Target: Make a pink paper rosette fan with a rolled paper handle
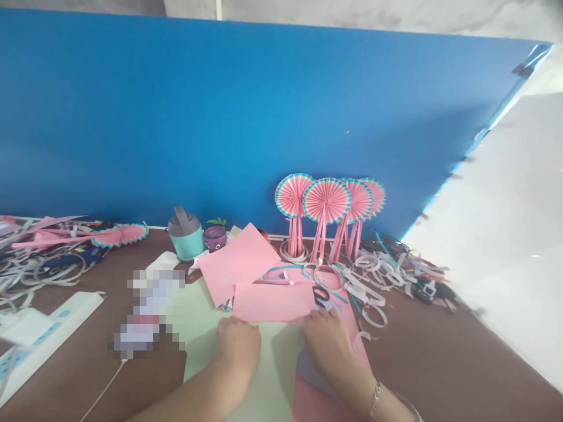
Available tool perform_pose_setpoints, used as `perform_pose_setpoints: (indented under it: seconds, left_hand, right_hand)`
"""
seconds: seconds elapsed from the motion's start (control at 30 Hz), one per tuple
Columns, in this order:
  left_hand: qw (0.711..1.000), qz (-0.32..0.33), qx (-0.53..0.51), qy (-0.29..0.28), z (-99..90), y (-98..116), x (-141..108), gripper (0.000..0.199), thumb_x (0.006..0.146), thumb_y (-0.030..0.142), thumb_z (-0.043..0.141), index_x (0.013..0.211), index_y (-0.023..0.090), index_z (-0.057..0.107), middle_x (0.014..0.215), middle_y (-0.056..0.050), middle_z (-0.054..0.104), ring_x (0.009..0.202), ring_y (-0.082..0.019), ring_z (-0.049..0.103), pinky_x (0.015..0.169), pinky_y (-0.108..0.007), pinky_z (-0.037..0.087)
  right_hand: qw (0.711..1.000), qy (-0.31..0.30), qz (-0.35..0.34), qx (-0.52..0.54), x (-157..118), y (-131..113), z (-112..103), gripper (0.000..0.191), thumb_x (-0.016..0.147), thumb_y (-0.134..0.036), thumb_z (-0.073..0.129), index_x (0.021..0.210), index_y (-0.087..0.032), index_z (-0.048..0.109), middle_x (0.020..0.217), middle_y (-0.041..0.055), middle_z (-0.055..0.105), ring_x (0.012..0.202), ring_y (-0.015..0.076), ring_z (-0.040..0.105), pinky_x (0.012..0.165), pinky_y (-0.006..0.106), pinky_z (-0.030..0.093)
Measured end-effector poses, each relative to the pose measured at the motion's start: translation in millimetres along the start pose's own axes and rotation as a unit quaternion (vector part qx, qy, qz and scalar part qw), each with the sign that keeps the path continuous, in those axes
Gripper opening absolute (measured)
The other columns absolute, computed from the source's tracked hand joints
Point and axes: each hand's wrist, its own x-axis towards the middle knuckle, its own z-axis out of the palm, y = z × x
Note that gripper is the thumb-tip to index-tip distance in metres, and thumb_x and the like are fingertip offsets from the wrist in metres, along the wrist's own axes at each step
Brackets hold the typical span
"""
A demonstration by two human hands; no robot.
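Note:
A pink sheet of paper [273,302] stretches between my two hands above a pale green sheet [246,387]. My left hand [240,343], its fingers curled closed, grips the near left corner. At the near right corner my right hand [328,337] is closed on the same sheet; its fingertips are mostly hidden. Just beyond that hand lie dark-handled scissors [322,293], partly covered. Another pink sheet [241,261] rests at an angle behind the held one. More pink paper [314,404] lies below my right wrist.
Pleated pink paper fans [326,200] stand at the back against a blue partition [211,117]. Curled paper strips [373,275] clutter the right, and more scraps lie far left. A teal cup [187,240], a purple pot [215,238] and a white power strip [65,331] occupy the left side.

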Motion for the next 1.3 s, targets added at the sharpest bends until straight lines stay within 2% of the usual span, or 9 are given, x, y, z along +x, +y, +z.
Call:
perform_pose_setpoints:
  seconds: [0.03, 0.1, 0.2, 0.3, 0.47, 0.67, 0.77, 1.07, 1.3]
  left_hand:
    - [0.999, -0.016, 0.027, -0.028, -5.6, -3.0, 1.5, 0.025, 0.081, 0.002, 0.05, 0.076, 0.01, 0.073, 0.067, -0.013, 0.067, 0.072, -0.026, 0.064, 0.063, -0.035, 0.046]
    - [0.997, -0.032, 0.054, 0.034, -16.8, -5.7, 4.6, 0.024, 0.084, 0.005, 0.048, 0.087, 0.009, 0.072, 0.085, -0.016, 0.068, 0.088, -0.029, 0.063, 0.069, -0.036, 0.047]
    - [0.996, 0.042, 0.018, 0.077, -24.3, -4.1, 10.1, 0.021, 0.089, 0.017, 0.049, 0.101, 0.012, 0.066, 0.099, -0.013, 0.064, 0.097, -0.028, 0.059, 0.077, -0.039, 0.048]
    - [0.988, 0.15, -0.018, 0.038, -18.8, -2.1, 15.2, 0.018, 0.091, 0.024, 0.05, 0.096, 0.015, 0.065, 0.099, -0.009, 0.064, 0.098, -0.025, 0.057, 0.079, -0.037, 0.048]
    - [0.986, 0.169, -0.005, -0.002, -17.3, -1.0, 14.9, 0.023, 0.091, 0.01, 0.042, 0.098, 0.014, 0.064, 0.096, -0.009, 0.064, 0.095, -0.023, 0.059, 0.08, -0.035, 0.047]
    - [0.983, 0.174, 0.03, -0.049, -28.3, 1.5, 10.8, 0.036, 0.074, -0.008, 0.043, 0.099, 0.012, 0.061, 0.097, -0.011, 0.063, 0.091, -0.025, 0.06, 0.073, -0.034, 0.048]
    - [0.982, 0.187, 0.02, -0.019, -21.8, -1.8, 13.8, 0.033, 0.075, -0.007, 0.042, 0.093, 0.012, 0.062, 0.097, -0.013, 0.062, 0.094, -0.026, 0.058, 0.073, -0.035, 0.048]
    - [0.956, 0.12, -0.26, 0.059, -1.9, -24.5, 25.8, 0.024, 0.088, 0.016, 0.045, 0.081, 0.019, 0.067, 0.087, -0.005, 0.069, 0.09, -0.02, 0.061, 0.083, -0.032, 0.043]
    - [0.945, 0.095, -0.303, 0.074, -1.6, -29.6, 26.5, 0.018, 0.087, 0.016, 0.045, 0.088, 0.019, 0.062, 0.094, -0.003, 0.069, 0.093, -0.018, 0.061, 0.082, -0.031, 0.043]
  right_hand:
    - [1.0, 0.013, -0.002, -0.001, 2.9, 2.4, 0.3, 0.019, 0.077, -0.001, 0.055, 0.079, -0.012, 0.071, 0.081, 0.0143, 0.07, 0.079, 0.0229, 0.063, 0.069, 0.034, 0.035]
    - [0.999, 0.049, -0.01, -0.002, 7.7, 7.0, 1.0, 0.016, 0.079, -0.004, 0.057, 0.078, -0.013, 0.071, 0.081, 0.0129, 0.07, 0.08, 0.0222, 0.061, 0.071, 0.034, 0.033]
    - [0.993, 0.101, -0.06, 0.016, 13.3, 12.4, 4.7, 0.015, 0.081, -0.008, 0.059, 0.076, -0.016, 0.07, 0.078, 0.0086, 0.068, 0.08, 0.0206, 0.058, 0.074, 0.034, 0.031]
    - [0.982, 0.135, -0.131, 0.03, 17.9, 16.1, 12.1, 0.018, 0.084, -0.012, 0.058, 0.07, -0.018, 0.068, 0.073, 0.0055, 0.066, 0.076, 0.0183, 0.054, 0.072, 0.033, 0.028]
    - [0.973, 0.163, -0.162, 0.016, 21.2, 17.6, 20.3, 0.023, 0.084, -0.01, 0.055, 0.065, -0.017, 0.065, 0.069, 0.005, 0.063, 0.071, 0.0167, 0.051, 0.065, 0.033, 0.024]
    - [0.977, 0.147, -0.154, 0.03, 21.0, 16.0, 14.9, 0.021, 0.083, -0.008, 0.054, 0.066, -0.016, 0.064, 0.07, 0.0055, 0.063, 0.073, 0.0176, 0.053, 0.064, 0.033, 0.024]
    - [0.979, 0.134, -0.144, 0.056, 22.3, 17.9, 14.2, 0.017, 0.082, -0.009, 0.053, 0.071, -0.016, 0.064, 0.075, 0.006, 0.064, 0.074, 0.0178, 0.053, 0.065, 0.032, 0.026]
    - [0.96, 0.101, -0.093, 0.243, 24.3, 26.8, 18.2, 0.02, 0.085, -0.009, 0.048, 0.071, -0.016, 0.061, 0.074, 0.0025, 0.062, 0.073, 0.0148, 0.053, 0.066, 0.025, 0.032]
    - [0.956, 0.064, -0.062, 0.28, 21.8, 24.7, 11.1, 0.021, 0.08, -0.005, 0.045, 0.076, -0.016, 0.062, 0.074, 0.0009, 0.067, 0.072, 0.0127, 0.058, 0.065, 0.022, 0.033]
